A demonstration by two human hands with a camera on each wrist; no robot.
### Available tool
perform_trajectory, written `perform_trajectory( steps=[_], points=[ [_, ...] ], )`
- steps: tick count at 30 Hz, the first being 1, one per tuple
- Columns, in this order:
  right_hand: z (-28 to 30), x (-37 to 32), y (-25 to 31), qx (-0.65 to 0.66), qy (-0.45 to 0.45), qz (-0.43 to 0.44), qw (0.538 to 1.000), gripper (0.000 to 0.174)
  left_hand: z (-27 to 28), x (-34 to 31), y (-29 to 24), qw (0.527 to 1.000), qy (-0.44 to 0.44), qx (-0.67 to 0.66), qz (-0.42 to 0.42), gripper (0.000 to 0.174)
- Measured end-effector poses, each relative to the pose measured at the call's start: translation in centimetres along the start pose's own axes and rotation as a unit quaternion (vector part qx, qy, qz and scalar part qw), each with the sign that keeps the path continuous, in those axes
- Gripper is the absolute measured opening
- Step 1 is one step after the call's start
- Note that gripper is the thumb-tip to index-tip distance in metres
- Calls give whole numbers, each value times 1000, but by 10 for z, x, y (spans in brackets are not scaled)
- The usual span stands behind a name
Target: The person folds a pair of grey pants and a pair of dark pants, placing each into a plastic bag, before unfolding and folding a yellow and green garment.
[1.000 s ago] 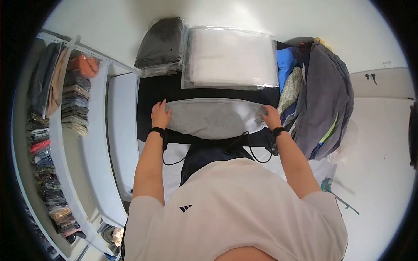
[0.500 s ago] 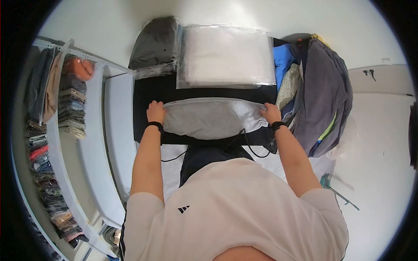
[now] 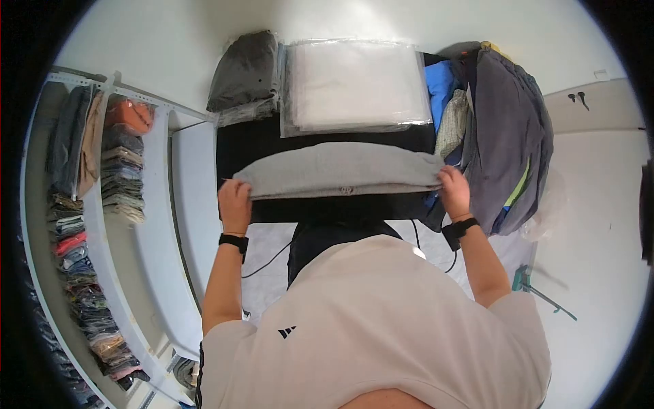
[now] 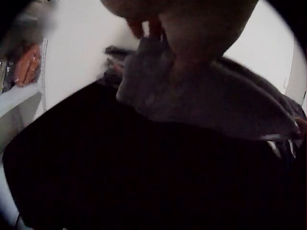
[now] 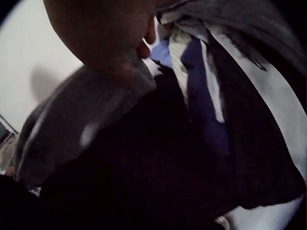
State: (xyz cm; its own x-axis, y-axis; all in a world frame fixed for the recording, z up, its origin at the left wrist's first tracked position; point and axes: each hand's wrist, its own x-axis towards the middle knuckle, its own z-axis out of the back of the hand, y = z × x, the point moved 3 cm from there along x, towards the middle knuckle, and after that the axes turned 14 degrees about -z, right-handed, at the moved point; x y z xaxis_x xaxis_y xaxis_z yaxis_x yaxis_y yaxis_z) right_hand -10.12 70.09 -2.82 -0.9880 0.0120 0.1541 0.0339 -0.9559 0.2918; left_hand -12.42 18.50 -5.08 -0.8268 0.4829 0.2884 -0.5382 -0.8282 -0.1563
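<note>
A folded grey garment [image 3: 340,168] is stretched in a long strip across the black table surface [image 3: 327,210], its top edge bowed away from the person. The left hand [image 3: 235,206] pinches its left end and the right hand [image 3: 455,193] pinches its right end. A small pale mark shows at the middle of its near edge. In the left wrist view the cloth [image 4: 206,96] hangs from the left hand [image 4: 192,28], above the black surface. In the right wrist view the right hand [image 5: 110,43] grips the cloth's other end [image 5: 81,120].
Behind lie a stack of clear plastic bags [image 3: 354,85] and a dark bagged garment [image 3: 244,75]. Heaped clothes [image 3: 507,136] are at the right, close to the right hand. Shelves of folded clothes [image 3: 122,177] stand at the left. A cable [image 3: 269,261] hangs near the table's front.
The hands have moved farther apart and slightly nearer the body, drawing the garment wider. Its far edge now bows upward, its near edge is straighter, and the small mark has come into view.
</note>
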Motion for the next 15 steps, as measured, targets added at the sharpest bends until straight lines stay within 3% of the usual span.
perform_trajectory(
  steps=[1, 2, 4, 6, 8, 10, 12, 13, 15],
  points=[
    [-20, -10, -7, 8, 66, -29, 997, 24, -15, -11, -6, 1000, 25, -8, -2, 31],
    [-34, -25, -13, 8, 65, -30, 997, 24, -26, -21, -14, 999, 49, -16, -3, 29],
    [-61, -50, -22, 53, 230, -54, 970, 18, -35, -38, -26, 997, 74, -25, 22, 27],
    [-74, -50, -31, 65, 188, -65, 978, 15, -44, -46, -26, 993, 102, -35, 47, 26],
    [-79, -43, -39, 96, 132, -217, 962, 12, -50, -50, -10, 972, 26, -117, 203, 20],
    [-85, -36, -41, 96, 151, -265, 947, 21, -69, -51, 8, 965, 4, -103, 239, 20],
    [-101, -33, -46, 128, 117, -325, 930, 35, -81, -50, 29, 885, -47, -229, 402, 32],
    [-113, -32, -53, 101, 116, -316, 936, 48, -84, -47, 36, 884, -46, -225, 406, 32],
    [-129, -27, -60, 96, 150, -330, 927, 53, -98, -48, 43, 737, -56, -399, 542, 55]
  ],
)
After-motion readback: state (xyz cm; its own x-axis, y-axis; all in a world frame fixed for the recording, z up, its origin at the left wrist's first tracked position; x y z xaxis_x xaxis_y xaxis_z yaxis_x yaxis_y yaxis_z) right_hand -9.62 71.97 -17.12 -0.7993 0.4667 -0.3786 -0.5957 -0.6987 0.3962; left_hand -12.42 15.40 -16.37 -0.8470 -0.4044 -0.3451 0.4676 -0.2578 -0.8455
